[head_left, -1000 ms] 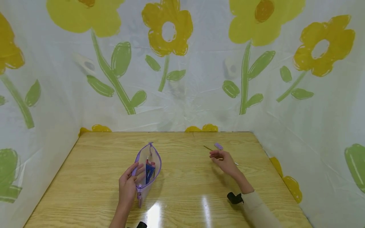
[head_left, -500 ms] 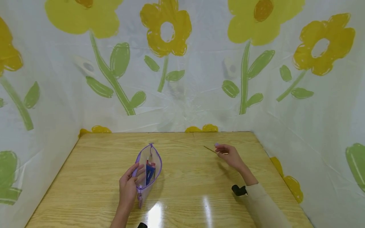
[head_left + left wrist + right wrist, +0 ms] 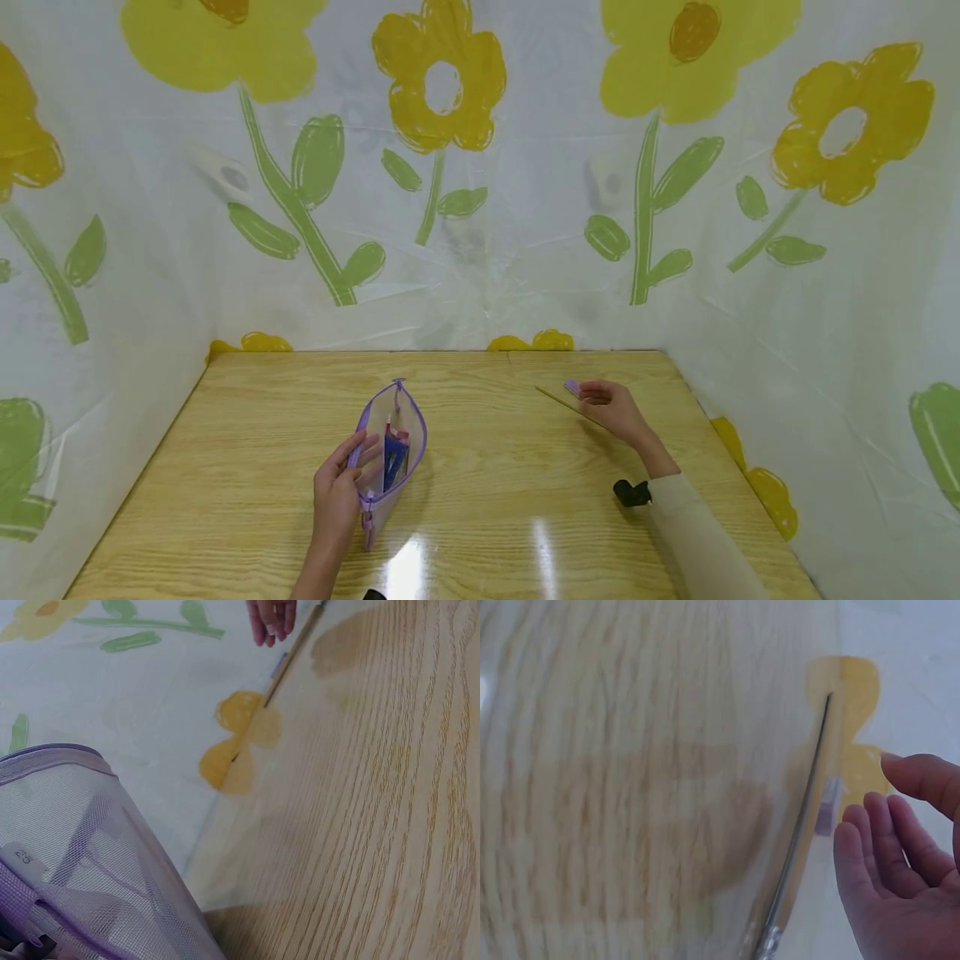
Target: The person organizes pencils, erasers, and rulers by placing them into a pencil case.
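A pale mesh pencil case [image 3: 411, 417] with purple edging stands unzipped at the left. My left hand [image 3: 336, 492] grips its near left side, fingers inside the opening and thumb outside. Inside are a blue triangular item [image 3: 394, 460] and a red-and-white stick. To the right, my right hand [image 3: 613, 410] hovers over the table, fingers extended and thumb apart, holding nothing. Beside it lies a thin gold-coloured pencil [image 3: 802, 802] with a metal band near one end. Just beyond the fingers is a small purple block [image 3: 826, 810], like an eraser, partly hidden in the head view.
The wood-grain table [image 3: 480, 517] reflects light near its front. White curtains with yellow flowers [image 3: 442, 87] enclose the back and both sides. A black camera [image 3: 632, 493] sits at the right wrist.
The right hand has moved rightward, away from the pencil's tip, so more of the pencil shows. It first covered the purple block, then partly uncovered it. The left hand and pencil case stay put.
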`<state>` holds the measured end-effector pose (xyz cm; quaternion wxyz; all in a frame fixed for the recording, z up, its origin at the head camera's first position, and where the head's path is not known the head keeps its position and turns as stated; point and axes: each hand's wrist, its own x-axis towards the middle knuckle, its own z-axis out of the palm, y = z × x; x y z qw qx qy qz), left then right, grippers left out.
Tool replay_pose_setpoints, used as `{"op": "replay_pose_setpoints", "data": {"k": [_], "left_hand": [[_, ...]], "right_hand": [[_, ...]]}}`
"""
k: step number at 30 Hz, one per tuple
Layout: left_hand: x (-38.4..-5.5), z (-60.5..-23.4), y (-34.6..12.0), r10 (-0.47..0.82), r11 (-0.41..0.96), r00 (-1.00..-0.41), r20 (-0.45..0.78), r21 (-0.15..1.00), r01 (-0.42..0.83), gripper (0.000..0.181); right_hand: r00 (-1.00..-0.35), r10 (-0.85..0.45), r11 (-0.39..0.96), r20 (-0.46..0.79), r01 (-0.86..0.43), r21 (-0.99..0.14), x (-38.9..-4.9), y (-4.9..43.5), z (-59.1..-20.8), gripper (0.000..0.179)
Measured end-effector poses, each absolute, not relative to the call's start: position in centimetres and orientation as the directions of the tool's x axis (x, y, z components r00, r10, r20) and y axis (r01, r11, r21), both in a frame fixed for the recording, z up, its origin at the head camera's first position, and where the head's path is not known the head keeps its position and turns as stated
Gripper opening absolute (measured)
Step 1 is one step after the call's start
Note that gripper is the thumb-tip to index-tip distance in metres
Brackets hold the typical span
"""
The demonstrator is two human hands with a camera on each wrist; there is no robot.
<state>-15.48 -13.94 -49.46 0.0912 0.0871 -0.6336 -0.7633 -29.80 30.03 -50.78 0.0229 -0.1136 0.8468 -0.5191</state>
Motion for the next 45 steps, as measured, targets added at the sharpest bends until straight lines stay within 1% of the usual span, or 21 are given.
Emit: {"op": "replay_pose_setpoints", "data": {"k": [6,11,12,16,24,27,31,35,40,45], "left_hand": [[-15.4,-49.4,-14.1,-0.239,-0.170,-0.971,-0.013,0.985,0.028,0.058],[-15.4,-49.5,-14.1,-0.236,-0.144,-0.971,-0.030,0.990,0.005,0.058],[-15.5,-49.5,-14.1,-0.236,-0.141,-0.971,-0.033,0.990,0.001,0.058],[-15.5,-49.6,-14.1,-0.238,-0.138,-0.971,-0.024,0.990,0.009,0.058],[-15.4,-49.8,-14.1,-0.247,-0.144,-0.969,0.005,0.989,0.042,0.057],[-15.4,-49.8,-14.1,-0.248,-0.153,-0.969,0.013,0.987,0.053,0.057],[-15.4,-49.9,-14.2,-0.243,-0.168,-0.970,0.020,0.984,0.062,0.058],[-15.5,-49.9,-14.2,-0.238,-0.173,-0.971,0.020,0.983,0.062,0.058],[-15.4,-49.9,-14.2,-0.237,-0.172,-0.971,0.018,0.983,0.060,0.058],[-15.3,-49.9,-14.2,-0.239,-0.162,-0.971,0.011,0.986,0.051,0.058]], "right_hand": [[-0.982,-0.186,0.516,0.042,-0.134,-0.846,-29.6,30.2,-50.6,0.039],[-0.986,-0.167,0.559,-0.026,-0.073,-0.826,-29.6,29.9,-50.8,0.042],[-0.987,-0.156,0.573,-0.032,-0.064,-0.817,-29.9,30.1,-51.3,0.043],[-0.987,-0.153,0.632,-0.056,-0.054,-0.773,-30.0,29.9,-51.6,0.043],[-0.970,-0.229,0.685,-0.078,-0.103,-0.722,-29.7,29.1,-50.7,0.042],[-0.967,-0.238,0.697,-0.095,-0.102,-0.709,-29.8,28.9,-50.7,0.042],[-0.964,-0.241,0.698,-0.109,-0.094,-0.709,-30.0,28.9,-50.8,0.047],[-0.959,-0.256,0.672,-0.125,-0.084,-0.736,-30.0,29.2,-50.8,0.050],[-0.948,-0.259,0.613,-0.186,-0.013,-0.790,-29.6,29.5,-50.4,0.053],[-0.931,-0.280,0.577,-0.236,0.033,-0.816,-29.4,29.8,-50.3,0.053]]}}
